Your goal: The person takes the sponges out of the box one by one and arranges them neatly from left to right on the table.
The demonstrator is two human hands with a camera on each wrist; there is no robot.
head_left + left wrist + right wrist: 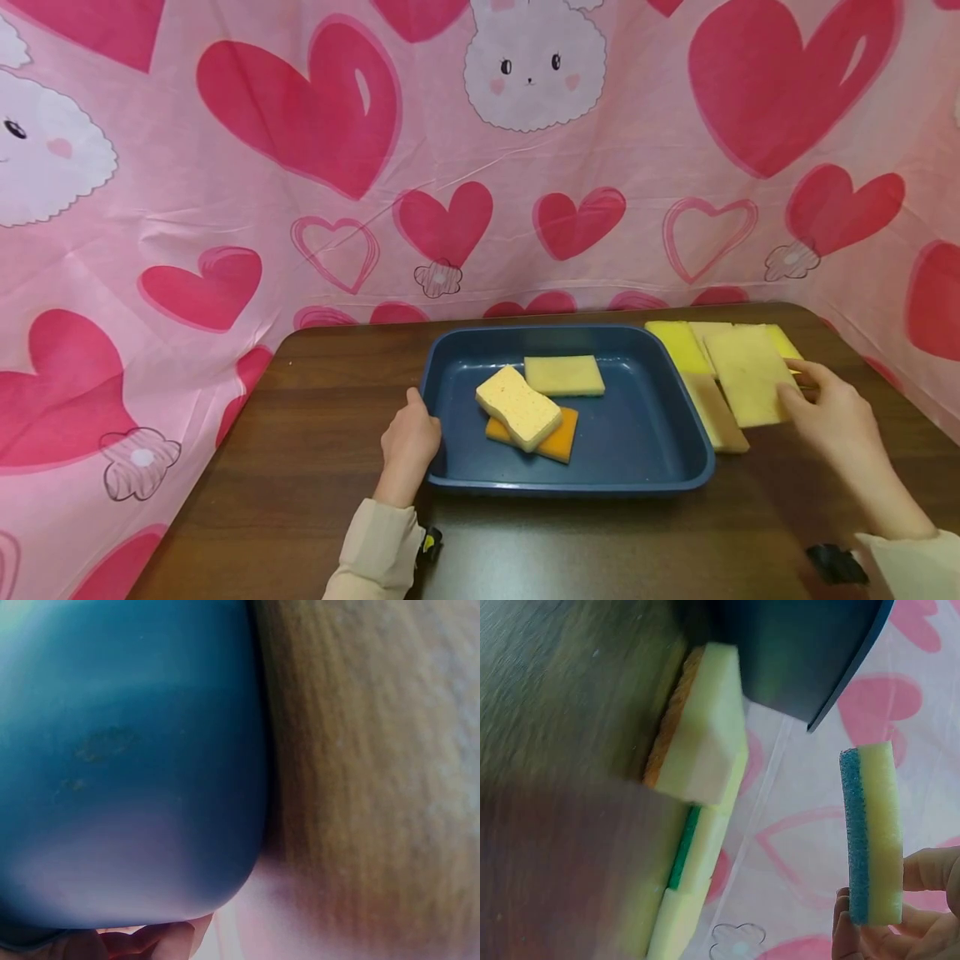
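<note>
A dark blue rectangular baking pan (637,442) stands on the table, and my left hand (411,440) grips its left rim. Fingers (169,941) of that hand show under the pan's edge in the left wrist view. To the right of the pan, my right hand (836,417) pinches a pale yellow sponge (746,375) by its edge. The right wrist view shows this sponge's blue scouring layer (856,840) and the thumb and fingers on either side. Inside the pan, a thick notched sponge (519,407) lies across an orange sponge (562,437), with a flat yellow sponge (564,375) behind them.
Several more sponges lie beside the pan's right wall, among them a bright yellow one (678,343) and one with a brown underside (705,735). A pink cloth with hearts (442,225) hangs behind the brown wooden table (300,467).
</note>
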